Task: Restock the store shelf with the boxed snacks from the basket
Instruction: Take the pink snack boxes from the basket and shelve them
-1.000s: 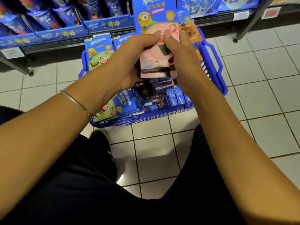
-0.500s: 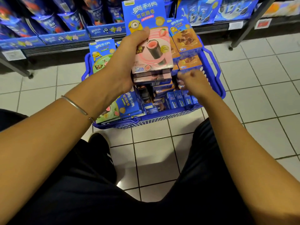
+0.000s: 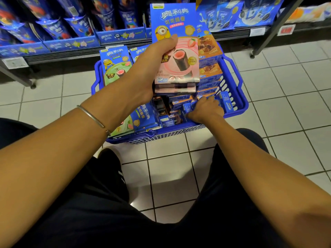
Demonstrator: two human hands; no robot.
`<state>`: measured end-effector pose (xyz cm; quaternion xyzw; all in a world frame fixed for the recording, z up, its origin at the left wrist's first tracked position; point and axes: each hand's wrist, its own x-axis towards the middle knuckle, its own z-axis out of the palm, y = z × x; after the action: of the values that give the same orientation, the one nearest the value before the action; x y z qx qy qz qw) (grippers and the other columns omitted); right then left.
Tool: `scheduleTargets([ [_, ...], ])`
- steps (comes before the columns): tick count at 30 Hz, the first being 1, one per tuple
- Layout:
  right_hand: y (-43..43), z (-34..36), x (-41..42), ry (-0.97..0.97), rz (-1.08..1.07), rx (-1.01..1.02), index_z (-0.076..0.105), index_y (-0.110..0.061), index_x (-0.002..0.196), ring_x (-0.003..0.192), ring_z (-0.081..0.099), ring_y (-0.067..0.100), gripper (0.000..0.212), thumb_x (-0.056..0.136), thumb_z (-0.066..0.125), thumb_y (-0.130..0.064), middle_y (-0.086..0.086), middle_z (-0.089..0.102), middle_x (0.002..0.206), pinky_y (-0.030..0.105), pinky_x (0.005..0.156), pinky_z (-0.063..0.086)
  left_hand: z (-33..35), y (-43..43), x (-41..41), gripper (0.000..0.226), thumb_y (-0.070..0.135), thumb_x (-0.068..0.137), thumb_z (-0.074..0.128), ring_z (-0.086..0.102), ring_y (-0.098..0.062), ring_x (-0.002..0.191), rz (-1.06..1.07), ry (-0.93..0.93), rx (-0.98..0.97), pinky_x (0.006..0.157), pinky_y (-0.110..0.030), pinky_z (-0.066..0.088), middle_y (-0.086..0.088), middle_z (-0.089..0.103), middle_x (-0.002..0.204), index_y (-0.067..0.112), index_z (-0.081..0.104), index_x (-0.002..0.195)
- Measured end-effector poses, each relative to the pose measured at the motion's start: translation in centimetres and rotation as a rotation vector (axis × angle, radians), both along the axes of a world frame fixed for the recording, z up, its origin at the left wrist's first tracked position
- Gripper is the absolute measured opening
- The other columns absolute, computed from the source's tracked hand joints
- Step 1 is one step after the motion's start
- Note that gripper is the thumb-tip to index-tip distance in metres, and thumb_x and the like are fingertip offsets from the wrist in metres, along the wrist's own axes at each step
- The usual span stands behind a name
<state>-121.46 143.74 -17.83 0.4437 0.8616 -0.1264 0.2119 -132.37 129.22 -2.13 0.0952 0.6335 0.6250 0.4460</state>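
Left hand [image 3: 148, 68] lifts pink boxes [image 3: 176, 65]; right hand [image 3: 206, 110] seemingly inside basket [image 3: 240, 97] rim

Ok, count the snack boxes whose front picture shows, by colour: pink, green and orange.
Pink box, held in the left hand: 1
Green boxes, one standing and one lying in the basket: 2
Orange boxes, upper and lower: 2
Total: 5
The other boxes show only edges or blue tops, so they are not counted.
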Motion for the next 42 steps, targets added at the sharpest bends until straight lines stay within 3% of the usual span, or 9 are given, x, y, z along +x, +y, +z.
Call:
scheduleTargets([
  [10,-0.2,-0.3,-1.6,-0.171,0.114,0.026,0.039,-0.012,0.149,0.143,0.024,0.037,0.109,0.069,0.067,-0.081,0.019,0.024,0.15,0.048,0.106,0.041,-0.8,-0.3,0.6,0.043,0.052,0.099,0.064,0.065,-0.03,0.128,0.01,0.056,-0.13,0.116,-0.054,0.044,-0.002,0.073,0.132,0.021,0.075,0.126],
  [15,0.4,-0.5,-0.8,0.133,0.031,-0.006,0.051,-0.004,0.128,0.128,0.044,0.041,0.09,0.07,0.071,-0.07,0.021,0.044,0.136,0.05,0.095,0.047,-1.5,-0.5,0.2,0.046,0.05,0.097,0.067,0.062,-0.032,0.131,0.027,0.065,-0.134,0.117,-0.056,0.042,-0.004,0.07,0.137,0.016,0.074,0.127],
  [19,1.4,1.1,0.1,0.511,-0.011,-0.183,0.05,-0.014,0.104,0.088,0.059,0.028,0.063,0.069,0.077,-0.058,0.009,0.061,0.105,0.036,0.064,0.043,-1.7,-0.7,-0.2,0.051,0.051,0.094,0.072,0.062,-0.035,0.132,0.044,0.077,-0.152,0.114,-0.059,0.047,-0.011,0.063,0.146,0.015,0.071,0.131],
  [22,1.9,2.9,1.2,0.774,-0.074,-0.246,0.045,-0.023,0.114,0.086,0.063,0.016,0.064,0.067,0.074,-0.054,-0.003,0.063,0.097,0.035,0.069,0.049,-1.7,-0.9,-0.7,0.056,0.054,0.088,0.076,0.072,-0.035,0.116,0.047,0.118,-0.169,0.107,-0.055,0.054,-0.012,0.072,0.131,0.013,0.071,0.127],
  [25,2.3,5.6,1.9,1.05,-0.136,-0.321,0.045,-0.027,0.113,0.076,0.06,-0.009,0.058,0.068,0.07,-0.053,-0.012,0.06,0.092,0.015,0.064,0.048,-1.5,-1.0,-1.3,0.043,0.05,0.095,0.071,0.073,-0.037,0.111,0.051,0.166,-0.18,0.104,-0.058,0.055,-0.016,0.077,0.118,0.013,0.076,0.116],
  [31,4.3,11.3,2.4,1.311,-0.033,-0.35,0.061,-0.013,0.112,0.08,0.057,-0.008,0.036,0.081,0.072,-0.026,-0.012,0.061,0.097,0.012,0.072,0.044,-0.9,-0.9,-2.4,0.025,0.041,0.099,0.068,0.079,-0.028,0.098,0.099,0.134,-0.059,0.091,-0.045,0.063,-0.007,0.082,0.105,0.019,0.079,0.097],
  [35,4.7,14.3,2.8,1.487,-0.117,-0.455,0.056,-0.011,0.11,0.078,0.06,-0.002,0.036,0.08,0.069,-0.028,-0.004,0.059,0.094,0.017,0.068,0.047,-0.9,-0.8,-3.0,0.046,0.04,0.096,0.073,0.08,-0.023,0.079,0.177,0.225,-0.083,0.067,-0.037,0.065,-0.008,0.082,0.097,0.004,0.071,0.125],
  [38,4.3,16.0,2.0,1.593,-0.209,-0.685,0.059,-0.009,0.099,0.08,0.061,0.01,0.034,0.075,0.07,-0.032,0.0,0.06,0.088,0.028,0.071,0.052,-1.6,-0.5,-3.0,0.059,0.043,0.093,0.075,0.08,-0.024,0.086,0.156,0.245,-0.171,0.075,-0.043,0.066,-0.011,0.08,0.11,0.004,0.061,0.135],
  [42,2.7,16.8,0.1,1.564,-0.34,-1.068,0.052,-0.003,0.109,0.103,0.059,0.037,0.048,0.077,0.073,-0.03,0.027,0.057,0.113,0.064,0.102,0.045,-2.3,-0.2,-1.8,0.055,0.039,0.094,0.074,0.078,-0.033,0.092,0.09,0.253,-0.214,0.085,-0.051,0.062,-0.018,0.078,0.112,-0.003,0.065,0.128],
])
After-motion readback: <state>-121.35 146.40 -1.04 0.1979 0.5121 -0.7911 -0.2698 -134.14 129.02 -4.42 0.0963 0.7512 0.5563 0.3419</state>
